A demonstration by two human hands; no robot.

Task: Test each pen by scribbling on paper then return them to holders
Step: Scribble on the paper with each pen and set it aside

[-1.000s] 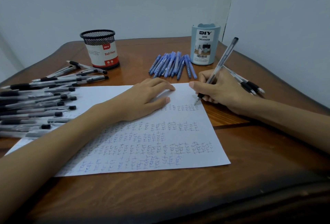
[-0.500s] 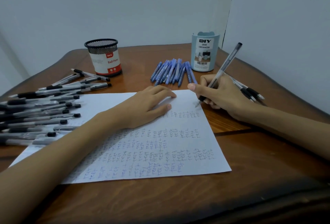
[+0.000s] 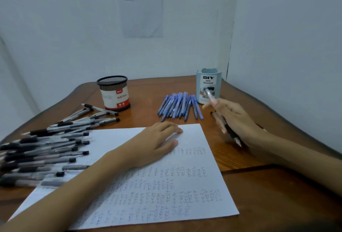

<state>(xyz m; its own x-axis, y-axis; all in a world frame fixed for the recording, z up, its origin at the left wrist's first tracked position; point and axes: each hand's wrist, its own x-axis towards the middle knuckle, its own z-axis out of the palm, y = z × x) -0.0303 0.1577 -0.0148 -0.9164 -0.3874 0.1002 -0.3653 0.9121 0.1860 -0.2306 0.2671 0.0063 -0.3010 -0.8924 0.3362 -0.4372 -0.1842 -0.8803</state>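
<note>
A white sheet of paper (image 3: 185, 191) covered in small scribbles lies on the wooden table (image 3: 268, 194). My left hand (image 3: 157, 144) rests flat on the paper's upper part. To the right of the sheet, my right hand (image 3: 238, 120) holds a clear black-grip pen (image 3: 229, 130) lifted off the paper, tip pointing toward me and tail toward the holder. A black mesh holder (image 3: 113, 93) labelled Ball Pens stands at the back left. A pale blue desk organizer (image 3: 209, 85) stands at the back right.
Many black pens (image 3: 55, 148) lie piled at the left, partly on the paper. A bunch of blue pens (image 3: 180, 107) lies beside the blue organizer. Walls close in behind and to the right. A printed sheet (image 3: 142, 5) hangs on the back wall.
My right hand lifted the pen off the paper and turned it so the tip faces me. The camera tilted up. My left hand stayed on the paper.
</note>
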